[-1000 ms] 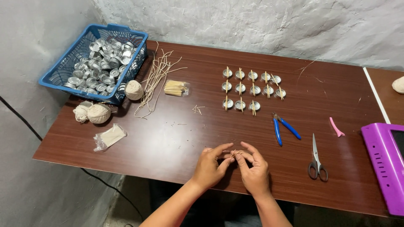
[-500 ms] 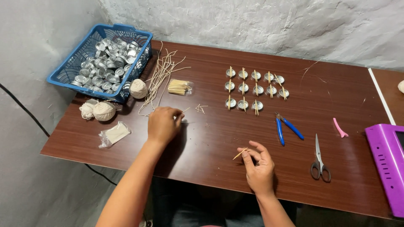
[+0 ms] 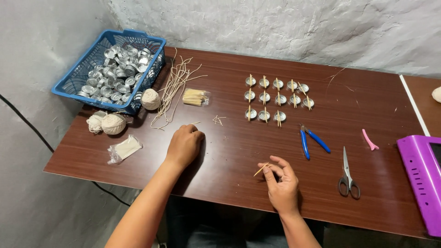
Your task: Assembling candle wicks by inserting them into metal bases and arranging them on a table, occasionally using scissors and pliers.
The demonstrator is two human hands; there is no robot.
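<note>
I see my right hand [image 3: 282, 183] resting low on the dark brown wooden table [image 3: 229, 160], its thumb and forefinger pinched on a short thin wooden stick [image 3: 261, 170] that pokes out to the left of the fingertips; the other fingers are loosely spread. My left hand [image 3: 183, 144] lies knuckles up farther left and up the table, fingers curled under, so I cannot tell whether it has hold of anything. A few loose pale wick strands [image 3: 174, 89] fan out just beyond it, and a small scatter of stick bits [image 3: 217, 120] lies just to its right.

The table stands against a rough whitewashed wall [image 3: 275, 23].

At the far left corner a blue plastic basket [image 3: 73, 89] is piled with small silver metal cups [image 3: 115, 73]. Just beside it lie three balls of cream string [image 3: 113, 123]. Well above my right hand, rows of the same little silver cups with sticks laid across them [image 3: 275, 98] sit in a grid. To the right lie blue-handled pliers [image 3: 312, 140], grey scissors [image 3: 347, 174] and a purple plastic case [image 3: 420, 183] at the edge.
</note>
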